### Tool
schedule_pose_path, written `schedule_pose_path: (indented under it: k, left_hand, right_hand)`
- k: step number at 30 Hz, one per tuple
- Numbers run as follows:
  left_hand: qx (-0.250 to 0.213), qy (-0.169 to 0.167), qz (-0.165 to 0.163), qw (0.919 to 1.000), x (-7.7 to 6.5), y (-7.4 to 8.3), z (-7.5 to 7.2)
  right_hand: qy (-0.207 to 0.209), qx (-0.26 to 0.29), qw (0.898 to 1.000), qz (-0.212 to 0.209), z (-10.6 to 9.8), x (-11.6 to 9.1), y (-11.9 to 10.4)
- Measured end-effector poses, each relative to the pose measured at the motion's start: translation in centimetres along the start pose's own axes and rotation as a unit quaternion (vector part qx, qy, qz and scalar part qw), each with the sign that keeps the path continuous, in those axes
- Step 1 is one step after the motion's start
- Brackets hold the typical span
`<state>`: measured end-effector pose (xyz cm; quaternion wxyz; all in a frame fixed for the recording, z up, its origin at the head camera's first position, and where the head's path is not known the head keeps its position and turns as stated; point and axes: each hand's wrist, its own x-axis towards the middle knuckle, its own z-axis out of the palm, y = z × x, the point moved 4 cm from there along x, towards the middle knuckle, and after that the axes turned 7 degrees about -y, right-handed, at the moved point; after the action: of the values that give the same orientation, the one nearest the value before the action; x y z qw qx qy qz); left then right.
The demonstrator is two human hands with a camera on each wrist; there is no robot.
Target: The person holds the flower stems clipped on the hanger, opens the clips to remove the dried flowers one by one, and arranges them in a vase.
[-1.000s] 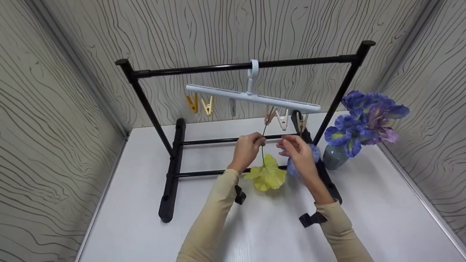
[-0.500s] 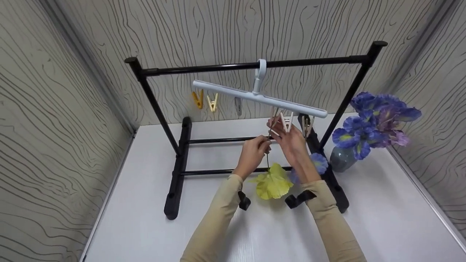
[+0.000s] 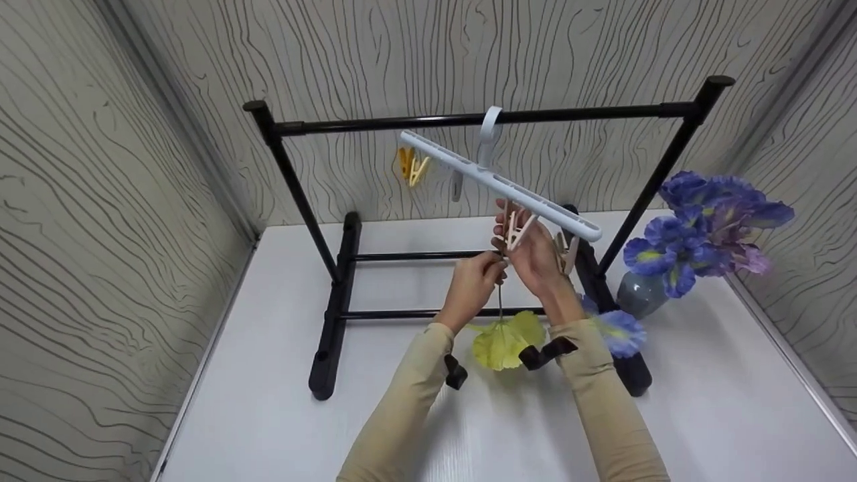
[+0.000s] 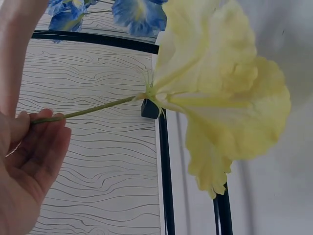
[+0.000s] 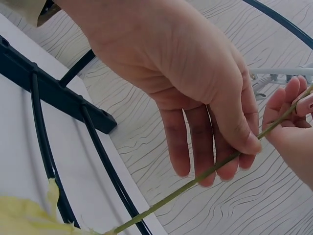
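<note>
A yellow artificial flower (image 3: 501, 345) hangs head down on a thin green stem (image 4: 100, 107). My left hand (image 3: 471, 284) pinches this stem between thumb and fingertips, above the bloom. Higher up, my right hand (image 3: 532, 258) reaches under the hanger, its fingers curled round a pinkish-brown clothespin (image 3: 507, 217), beside the stem's upper end. A paler clothespin (image 3: 517, 233) hangs in front of the right palm and partly covers it. The pale blue hanger (image 3: 522, 194) is turned askew on the rack. In the right wrist view, the right hand (image 5: 291, 107) is cut by the edge.
A black rack (image 3: 428, 122) stands on the white table (image 3: 268, 348). Yellow and cream clothespins (image 3: 416, 172) and a grey one (image 3: 456, 185) hang further left. A blue flower (image 3: 619, 333) hangs beside the right forearm; a vase (image 3: 639, 294) with purple-blue flowers stands at right.
My right hand has moved up and left from beside the stem to the clothespin. The hanger has swivelled, its right end coming nearer. My left hand still holds the stem.
</note>
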<state>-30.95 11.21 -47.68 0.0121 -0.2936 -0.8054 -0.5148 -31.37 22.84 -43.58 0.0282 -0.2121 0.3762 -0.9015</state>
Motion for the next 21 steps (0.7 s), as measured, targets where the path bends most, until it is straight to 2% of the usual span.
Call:
schedule_pose_path:
  k: [3,9,13,16,21]
  left_hand:
    - [-0.007,-0.002,0.003,1.0,-0.1,0.1,0.0]
    - [0.0,-0.011,-0.003,0.9999,-0.6,-0.2,0.1]
    - [0.0,-0.005,-0.005,1.0,-1.2,-0.1,-0.2]
    - [0.0,-0.001,0.004,1.0,-1.6,0.1,-0.5]
    - [0.0,-0.005,0.022,0.9997,-2.5,0.5,-1.1]
  right_hand:
    - [0.003,0.014,1.0,0.001,0.2,0.3,-0.1]
    - [0.037,0.029,0.999,-0.003,0.0,0.6,-0.7]
    - [0.038,0.046,0.998,0.001,-0.4,0.8,-1.1]
    - [0.03,0.089,0.995,0.012,-0.6,0.8,-1.4]
    - [0.035,0.172,0.984,0.029,-0.9,0.9,-1.6]
